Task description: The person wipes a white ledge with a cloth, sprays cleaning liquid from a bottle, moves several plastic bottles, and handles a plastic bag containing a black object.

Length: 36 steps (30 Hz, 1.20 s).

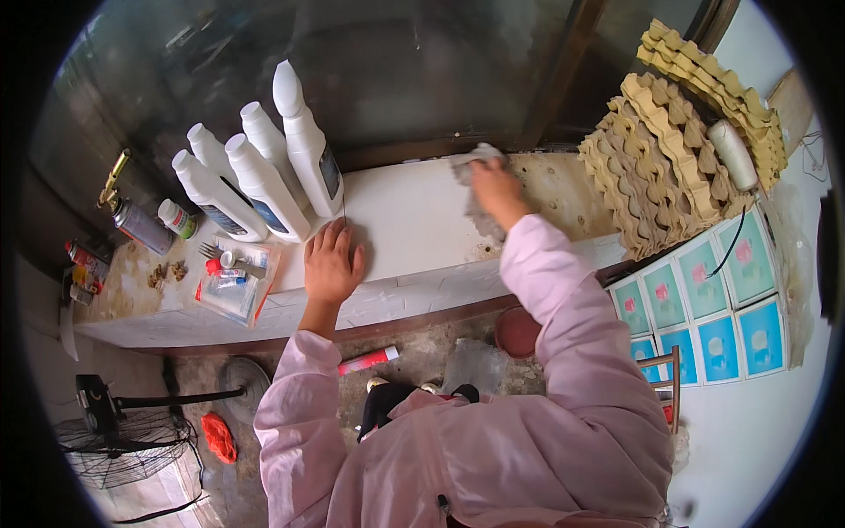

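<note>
My right hand [495, 188] presses a crumpled grey cloth [485, 218] onto the white window ledge [403, 231], close to the window frame. Around the cloth's right side the ledge shows brown stains and dark spots. My left hand [333, 261] lies palm down at the ledge's front edge, fingers slightly spread, holding nothing. Just beyond its fingertips stands a tall white bottle [310, 158], with several more white bottles [264, 188] to its left. A flat plastic packet [241, 290] lies left of my left hand, with a fork [211, 250] and small tubes on it.
Egg cartons [660, 158] are stacked at the ledge's right end, with a spool of white twine [733, 155]. A gas torch canister [142, 228] stands left. Below are a red tube [368, 361], a reddish-brown basin [518, 332] and a fan [125, 435].
</note>
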### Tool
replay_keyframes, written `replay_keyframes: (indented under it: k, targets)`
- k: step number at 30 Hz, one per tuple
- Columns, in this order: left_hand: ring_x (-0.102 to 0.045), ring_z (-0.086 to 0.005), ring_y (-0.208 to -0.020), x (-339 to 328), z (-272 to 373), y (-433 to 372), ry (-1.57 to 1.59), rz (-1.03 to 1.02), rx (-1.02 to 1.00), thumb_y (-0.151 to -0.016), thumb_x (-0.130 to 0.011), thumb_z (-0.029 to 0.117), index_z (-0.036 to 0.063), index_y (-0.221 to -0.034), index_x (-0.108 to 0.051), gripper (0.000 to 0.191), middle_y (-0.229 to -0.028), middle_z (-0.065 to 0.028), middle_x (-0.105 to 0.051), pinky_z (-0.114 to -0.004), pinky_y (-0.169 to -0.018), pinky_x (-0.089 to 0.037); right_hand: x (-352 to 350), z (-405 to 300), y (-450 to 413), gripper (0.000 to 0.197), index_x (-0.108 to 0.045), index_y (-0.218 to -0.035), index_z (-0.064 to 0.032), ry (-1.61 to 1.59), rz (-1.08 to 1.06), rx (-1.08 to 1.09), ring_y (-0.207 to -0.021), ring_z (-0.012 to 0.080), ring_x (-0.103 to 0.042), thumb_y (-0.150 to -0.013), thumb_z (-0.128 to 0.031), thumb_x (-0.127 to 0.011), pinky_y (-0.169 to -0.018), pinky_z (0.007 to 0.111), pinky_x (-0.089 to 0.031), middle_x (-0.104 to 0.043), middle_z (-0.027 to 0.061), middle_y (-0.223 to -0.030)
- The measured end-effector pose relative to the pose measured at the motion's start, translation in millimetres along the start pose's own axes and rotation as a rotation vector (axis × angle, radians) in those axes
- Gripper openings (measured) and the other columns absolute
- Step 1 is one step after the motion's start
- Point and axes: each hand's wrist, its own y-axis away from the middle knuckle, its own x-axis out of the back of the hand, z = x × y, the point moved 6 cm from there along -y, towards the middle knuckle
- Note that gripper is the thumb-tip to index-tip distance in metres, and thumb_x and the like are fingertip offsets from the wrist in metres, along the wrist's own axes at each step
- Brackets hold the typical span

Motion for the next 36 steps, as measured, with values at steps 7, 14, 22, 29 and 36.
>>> replay_keyframes:
  k: [7, 14, 22, 29, 36]
  targets:
    - [-0.050, -0.0298, -0.114, 0, 5, -4, 0.000, 0.026, -0.005, -0.080, -0.057, 0.027, 0.0049, -0.108, -0.058, 0.035, -0.120, -0.0113, -0.055, -0.043, -0.094, -0.039, 22, 76, 4, 0.026, -0.060, -0.107, -0.0087, -0.003, -0.038, -0.191, -0.090, 0.0355, -0.064, -0.090, -0.018, -0.043, -0.077, 0.045, -0.052, -0.062, 0.0183, -0.107]
    - [-0.049, -0.0310, -0.115, -1, 3, -2, -0.011, -0.014, 0.001, -0.081, -0.057, 0.026, 0.0052, -0.110, -0.057, 0.035, -0.123, -0.0116, -0.054, -0.042, -0.096, -0.038, 14, 56, 41, 0.031, -0.056, -0.118, -0.0203, 0.000, -0.007, -0.185, -0.091, 0.0337, -0.063, -0.089, -0.027, -0.047, -0.077, 0.048, -0.050, -0.056, 0.0124, -0.113]
    - [-0.048, -0.0308, -0.115, -7, 2, -3, -0.041, -0.015, 0.008, -0.081, -0.056, 0.029, 0.0043, -0.110, -0.056, 0.038, -0.123, -0.0124, -0.053, -0.044, -0.096, -0.037, 46, 83, 48, 0.023, -0.066, -0.094, -0.0078, -0.209, 0.023, -0.234, -0.080, 0.0329, -0.066, -0.089, -0.018, -0.046, -0.070, 0.045, -0.052, -0.067, 0.0169, -0.086]
    - [-0.046, -0.0308, -0.118, -5, -2, 1, -0.021, -0.055, -0.010, -0.080, -0.057, 0.029, 0.0045, -0.113, -0.055, 0.041, -0.125, -0.0119, -0.052, -0.044, -0.096, -0.037, 23, -66, 129, 0.025, -0.062, -0.108, -0.0173, -0.297, 0.177, 0.111, -0.078, 0.0303, -0.062, -0.083, -0.019, -0.058, -0.066, 0.042, -0.052, -0.057, 0.0107, -0.101]
    - [-0.047, -0.0311, -0.117, -8, 4, -5, -0.051, -0.071, -0.022, -0.081, -0.056, 0.028, 0.0053, -0.115, -0.055, 0.041, -0.126, -0.0123, -0.052, -0.043, -0.097, -0.037, 34, 130, 133, 0.020, -0.062, -0.103, -0.0153, -0.020, 0.261, -0.392, -0.074, 0.0318, -0.063, -0.086, -0.023, -0.054, -0.061, 0.044, -0.052, -0.056, 0.0138, -0.103]
